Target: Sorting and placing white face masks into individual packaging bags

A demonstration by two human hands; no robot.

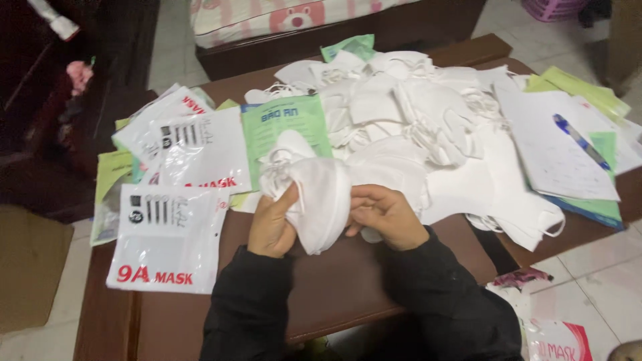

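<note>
Bundle of white face masks (321,200): soft folded stack, held upright over the near middle of the desk, between both hands, ear loops bunched at its top left.

Left hand (271,224): fingers curled closed around the left side of the bundle, thumb pressed against its front; black sleeve (247,301) runs back to the near edge.

Right hand (384,215): fingers bent inward and gripping the right side of the bundle, knuckles facing up; a second black sleeve behind it.

Desk (334,287): dark brown wood, bare in the strip just under the hands.

Heap of loose white masks (414,120): just behind the bundle, spreading across the middle and towards the far edge, loops tangled among them.

Green and white packet (284,130): lying flat left of the heap, partly covered by masks at its lower end.

White plastic mask bags with red lettering (167,237): several, overlapping, along the left edge, the nearest one reaching the near left corner; thin green sheets show beneath them.

Sheet of white paper (555,147): at the right edge, lying on green and blue-edged sheets.

Blue pen (580,141): resting slantwise on that paper.

Further mask bag with red print (558,341): on the tiled floor off the near right corner.

Bed with pink patterned cover (301,17): beyond the far edge of the desk
</note>
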